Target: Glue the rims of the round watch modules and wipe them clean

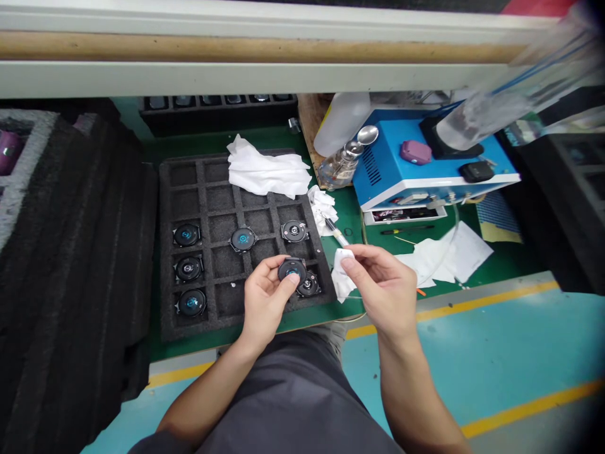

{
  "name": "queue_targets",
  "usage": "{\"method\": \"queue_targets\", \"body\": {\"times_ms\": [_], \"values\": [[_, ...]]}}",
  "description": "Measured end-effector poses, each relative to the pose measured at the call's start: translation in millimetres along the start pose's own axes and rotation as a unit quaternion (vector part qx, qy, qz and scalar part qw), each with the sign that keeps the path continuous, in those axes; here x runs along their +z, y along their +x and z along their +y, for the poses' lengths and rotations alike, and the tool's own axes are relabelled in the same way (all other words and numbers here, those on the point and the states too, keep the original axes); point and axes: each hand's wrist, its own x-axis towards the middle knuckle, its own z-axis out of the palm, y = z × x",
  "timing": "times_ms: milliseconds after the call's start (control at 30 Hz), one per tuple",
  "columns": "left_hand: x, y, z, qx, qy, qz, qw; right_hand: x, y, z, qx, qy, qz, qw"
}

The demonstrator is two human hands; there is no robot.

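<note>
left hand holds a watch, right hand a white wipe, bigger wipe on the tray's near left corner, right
No: the head view shows the bigger wipe on the far right corner of the tray; the left hand does hold a watch and the right hand a white wipe.

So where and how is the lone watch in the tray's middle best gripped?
Probably pinch the watch by opposite edges of its round case, coming from above. It lies face up and seems perched across ribs of the tray, so its edges look free.
</note>
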Motion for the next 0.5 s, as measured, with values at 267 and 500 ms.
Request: {"method": "queue_targets", "body": {"times_ms": [267,500], "values": [[0.9,0.4,0.9,-0.005,-0.004,-0.001,1.0,2.4,0.1,-0.6,-0.008,0.001,-0.005,1.0],[0.3,1.5,-0.8,0.0,0.001,-0.009,1.0,6.1,-3.7,-3.1,-0.028,-0.014,-0.055,0.998]]}}
